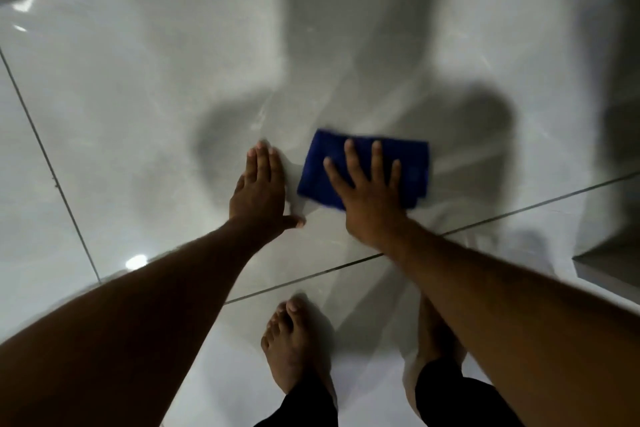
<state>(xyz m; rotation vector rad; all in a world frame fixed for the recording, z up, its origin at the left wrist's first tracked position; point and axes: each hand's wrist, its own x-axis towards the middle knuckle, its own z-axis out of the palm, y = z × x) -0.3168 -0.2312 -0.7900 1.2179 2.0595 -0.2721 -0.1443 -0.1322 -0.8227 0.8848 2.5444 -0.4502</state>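
Note:
A folded blue cloth (408, 163) lies flat on the glossy pale tiled floor (138, 114). My right hand (367, 191) presses down on the cloth with its fingers spread and straight. My left hand (261, 191) rests flat on the bare tile just left of the cloth, fingers together and thumb out to the side. A narrow strip of tile separates the left hand from the cloth.
My two bare feet (294, 343) stand on the tile below the hands. Dark grout lines (519, 210) cross the floor at left and lower right. A grey step or wall base (609, 263) sits at the right edge. My shadow falls across the middle.

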